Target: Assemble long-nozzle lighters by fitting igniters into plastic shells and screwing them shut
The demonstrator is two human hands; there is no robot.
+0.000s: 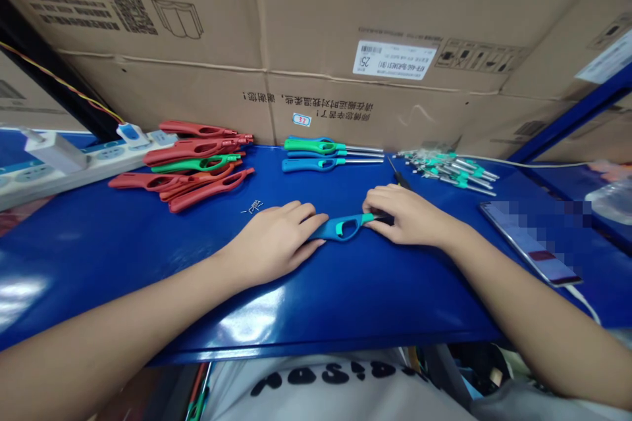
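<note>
Several red plastic lighter handles (pixel 170 152) lie at your far left. Your left hand (pixel 279 240) pinches the back of one blue plastic lighter handle with a teal trigger (pixel 328 229), in front of you. Your right hand (pixel 405 216) closes at its teal front tip (pixel 368 218). You seem to be fitting that tip; next likely calls for left still, right careful. Farther right sits a pile of thin metal tubes with teal ends (pixel 461 175).

Blue lighter (pixel 328 229), teal trigger (pixel 339 231)
Held crosswise over the worktop's (pixel 375 302) middle, its finger loop (pixel 358 226) showing, teal collar (pixel 367 218) at one end, ends partly covered.
</note>
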